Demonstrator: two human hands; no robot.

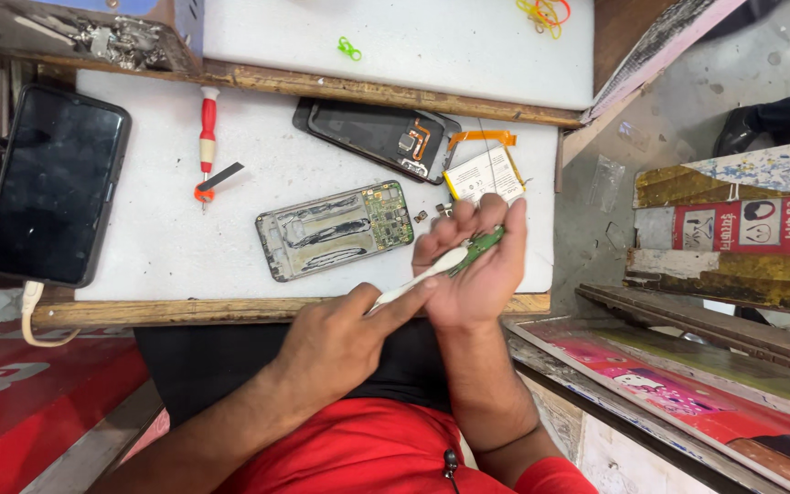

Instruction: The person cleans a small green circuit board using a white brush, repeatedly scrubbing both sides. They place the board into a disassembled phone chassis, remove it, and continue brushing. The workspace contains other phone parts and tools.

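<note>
Both hands work above the bench edge: left hand (340, 338) grips a white tool (413, 282), right hand (473, 265) cups a green board (479, 245). Phone frame (336, 229), back cover (377, 137) and battery (485, 174) lie separated on the bench; disassembly appears done, reassembly outstanding.

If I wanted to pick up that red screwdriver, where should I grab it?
Probably by the red handle, pinching its long sides from above. The screwdriver lies flat, handle pointing away, and a small dark strip rests against the tip end, so the handle is clearer.
</note>
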